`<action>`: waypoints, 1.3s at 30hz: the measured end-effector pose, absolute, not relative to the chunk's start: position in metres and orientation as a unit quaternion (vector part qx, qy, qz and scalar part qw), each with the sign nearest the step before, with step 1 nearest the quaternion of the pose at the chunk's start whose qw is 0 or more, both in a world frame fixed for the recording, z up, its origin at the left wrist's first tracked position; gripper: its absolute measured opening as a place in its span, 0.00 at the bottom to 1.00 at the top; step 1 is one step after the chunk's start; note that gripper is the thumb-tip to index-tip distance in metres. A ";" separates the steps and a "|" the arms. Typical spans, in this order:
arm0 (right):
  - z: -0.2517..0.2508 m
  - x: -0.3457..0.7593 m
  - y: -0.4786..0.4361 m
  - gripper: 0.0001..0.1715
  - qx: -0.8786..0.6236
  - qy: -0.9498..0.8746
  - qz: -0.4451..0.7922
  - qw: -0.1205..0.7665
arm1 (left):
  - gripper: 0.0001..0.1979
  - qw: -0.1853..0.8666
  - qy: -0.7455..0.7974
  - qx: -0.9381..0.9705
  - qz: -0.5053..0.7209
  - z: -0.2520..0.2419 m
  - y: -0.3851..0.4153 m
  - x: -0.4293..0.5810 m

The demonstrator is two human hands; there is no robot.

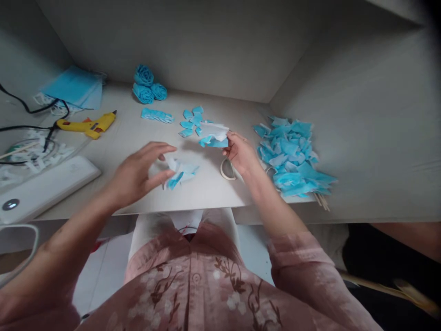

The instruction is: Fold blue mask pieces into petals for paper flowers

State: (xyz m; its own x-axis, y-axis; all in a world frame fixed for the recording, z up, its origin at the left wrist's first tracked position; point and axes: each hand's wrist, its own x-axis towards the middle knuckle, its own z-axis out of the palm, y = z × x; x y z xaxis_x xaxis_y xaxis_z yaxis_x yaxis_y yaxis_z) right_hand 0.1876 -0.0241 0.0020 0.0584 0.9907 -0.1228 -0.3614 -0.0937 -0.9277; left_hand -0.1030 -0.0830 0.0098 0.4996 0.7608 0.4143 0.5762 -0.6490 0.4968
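My right hand (240, 152) is closed on a small bunch of blue and white fabric pieces (214, 134), held just above the white desk (206, 188). My left hand (139, 172) hovers over a second small cluster of blue and white pieces (181, 174) lying on the desk, its fingers apart and curved, the fingertips close to the cluster. A few loose blue pieces (191, 122) lie behind my right hand. A roll of tape (227, 169) lies under my right wrist.
A big heap of cut blue pieces (292, 154) lies at the right, with thin wooden sticks (322, 201) at its front. Three blue fabric roses (148, 86) sit at the back. A yellow glue gun (90, 125), stacked blue masks (74, 87), cables and a white device (44, 186) occupy the left.
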 end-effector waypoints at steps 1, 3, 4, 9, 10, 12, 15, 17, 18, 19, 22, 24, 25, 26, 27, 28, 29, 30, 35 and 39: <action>0.003 0.187 -0.024 0.09 -0.440 -0.354 0.597 0.570 | 0.21 0.138 0.409 0.832 0.347 0.014 -0.079 -0.102; 0.005 0.185 -0.024 0.09 -0.425 -0.362 0.611 0.561 | 0.17 0.117 0.432 0.795 0.410 0.020 -0.071 -0.095; 0.006 0.184 -0.023 0.10 -0.419 -0.365 0.617 0.557 | 0.15 0.114 0.431 0.785 0.429 0.023 -0.067 -0.090; 0.009 0.176 -0.017 0.09 -0.388 -0.349 0.653 0.549 | 0.14 0.145 0.430 0.785 0.422 0.020 -0.042 -0.056; 0.010 0.174 -0.016 0.09 -0.386 -0.342 0.659 0.548 | 0.14 0.161 0.438 0.777 0.423 0.018 -0.036 -0.050; 0.012 0.170 -0.014 0.07 -0.389 -0.330 0.667 0.543 | 0.13 0.204 0.451 0.750 0.439 0.013 -0.023 -0.042; 0.014 0.166 -0.012 0.07 -0.406 -0.315 0.666 0.541 | 0.08 0.302 0.456 0.696 0.466 0.009 -0.005 -0.038; 0.015 0.164 -0.010 0.08 -0.412 -0.312 0.655 0.551 | 0.08 0.370 0.451 0.658 0.476 0.009 0.002 -0.039; 0.015 0.163 -0.008 0.09 -0.413 -0.313 0.647 0.559 | 0.08 0.395 0.450 0.641 0.480 0.009 0.004 -0.040; 0.014 0.163 -0.006 0.09 -0.414 -0.315 0.640 0.566 | 0.08 0.413 0.450 0.626 0.485 0.009 0.006 -0.041; 0.013 0.160 0.002 0.12 -0.419 -0.323 0.621 0.577 | 0.08 0.442 0.454 0.591 0.499 0.008 0.008 -0.044; 0.012 0.158 0.008 0.13 -0.424 -0.337 0.610 0.579 | 0.08 0.455 0.455 0.573 0.508 0.005 0.010 -0.046; 0.011 0.157 0.011 0.13 -0.424 -0.350 0.602 0.578 | 0.09 0.460 0.455 0.565 0.512 0.003 0.010 -0.048; 0.009 0.156 0.014 0.13 -0.423 -0.365 0.594 0.578 | 0.09 0.464 0.455 0.558 0.516 0.001 0.011 -0.050; 0.008 0.155 0.015 0.13 -0.420 -0.382 0.584 0.579 | 0.10 0.467 0.456 0.552 0.519 0.000 0.012 -0.052; 0.006 0.154 0.017 0.13 -0.416 -0.399 0.574 0.582 | 0.11 0.469 0.458 0.547 0.521 -0.001 0.012 -0.054; 0.003 0.153 0.017 0.12 -0.412 -0.415 0.564 0.584 | 0.11 0.469 0.461 0.543 0.522 -0.002 0.012 -0.056; 0.000 0.152 0.017 0.12 -0.409 -0.428 0.554 0.586 | 0.12 0.468 0.465 0.541 0.522 -0.002 0.011 -0.058; -0.014 0.152 0.014 0.11 -0.424 -0.460 0.510 0.590 | 0.10 0.462 0.468 0.549 0.516 0.001 0.010 -0.064; -0.016 0.161 0.015 0.10 -0.430 -0.429 0.500 0.617 | 0.05 0.450 0.467 0.542 0.534 0.002 0.015 -0.070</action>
